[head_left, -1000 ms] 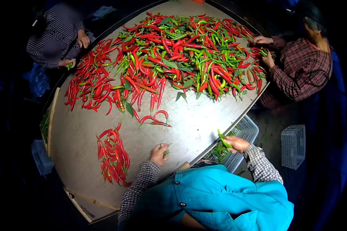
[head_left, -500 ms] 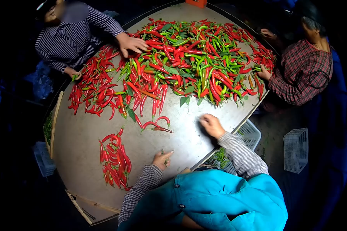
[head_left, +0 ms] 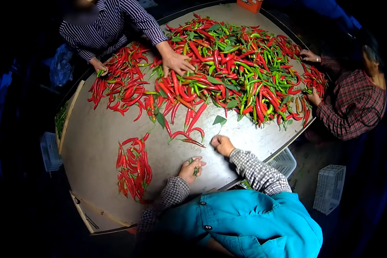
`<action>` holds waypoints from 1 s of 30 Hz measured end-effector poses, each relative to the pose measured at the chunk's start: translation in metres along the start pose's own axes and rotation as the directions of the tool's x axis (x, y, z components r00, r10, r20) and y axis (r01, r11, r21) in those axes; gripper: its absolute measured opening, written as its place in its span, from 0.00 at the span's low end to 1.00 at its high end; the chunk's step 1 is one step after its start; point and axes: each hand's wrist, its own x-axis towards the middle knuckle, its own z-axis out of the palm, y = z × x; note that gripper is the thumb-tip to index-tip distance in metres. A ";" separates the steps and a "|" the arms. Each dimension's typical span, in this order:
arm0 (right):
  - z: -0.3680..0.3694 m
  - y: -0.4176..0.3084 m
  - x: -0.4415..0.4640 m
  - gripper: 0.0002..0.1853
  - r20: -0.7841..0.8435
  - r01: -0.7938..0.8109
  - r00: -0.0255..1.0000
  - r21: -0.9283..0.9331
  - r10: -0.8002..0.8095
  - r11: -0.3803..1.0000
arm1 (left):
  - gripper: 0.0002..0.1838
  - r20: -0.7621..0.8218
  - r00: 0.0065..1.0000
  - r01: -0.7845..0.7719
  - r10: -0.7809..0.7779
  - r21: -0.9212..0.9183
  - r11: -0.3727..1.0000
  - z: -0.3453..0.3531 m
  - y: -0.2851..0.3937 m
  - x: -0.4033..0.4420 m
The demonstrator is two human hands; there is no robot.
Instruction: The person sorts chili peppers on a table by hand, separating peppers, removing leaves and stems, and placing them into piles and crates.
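My left hand (head_left: pixel 191 169) rests low over the grey table (head_left: pixel 99 142), its fingers curled round small green stems or peppers. Ahead and to the right, my right hand (head_left: pixel 222 145) is just beside the tip of a dark red pepper (head_left: pixel 193 142); its fingers are bent together, and I cannot make out anything in them. A green leaf (head_left: pixel 219 120) lies beyond that hand. A small pile of red peppers (head_left: pixel 134 168) sits to the left of my left hand. The large heap of red and green peppers (head_left: pixel 245 73) covers the far part of the table.
A person in a striped shirt reaches a hand (head_left: pixel 176 62) onto the heap from the far left. Another person in a plaid shirt has hands (head_left: pixel 314 97) at its right edge. Crates (head_left: pixel 284 162) stand below the table's right edge, with another crate (head_left: pixel 330 189) farther right.
My right hand has come from the crate at the right, where it held green peppers, over the table toward the dark red pepper. The striped-shirt person's arm has stretched onto the heap.
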 end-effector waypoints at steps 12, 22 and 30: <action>-0.047 -0.038 0.049 0.15 -0.207 0.007 0.959 -0.671 -0.196 0.742 | 0.11 -0.154 0.988 -0.020 0.018 -0.008 1.000 -0.023 0.010 0.005; -0.013 -0.018 -0.010 0.03 0.065 0.227 0.974 -0.389 -0.219 0.893 | 0.26 -0.265 0.480 -0.385 0.836 0.793 0.472 -0.086 0.132 0.051; -0.016 -0.026 -0.017 0.04 0.071 0.166 0.986 -0.383 -0.150 0.909 | 0.31 -0.195 0.503 -0.151 0.842 0.939 0.307 -0.050 0.211 0.092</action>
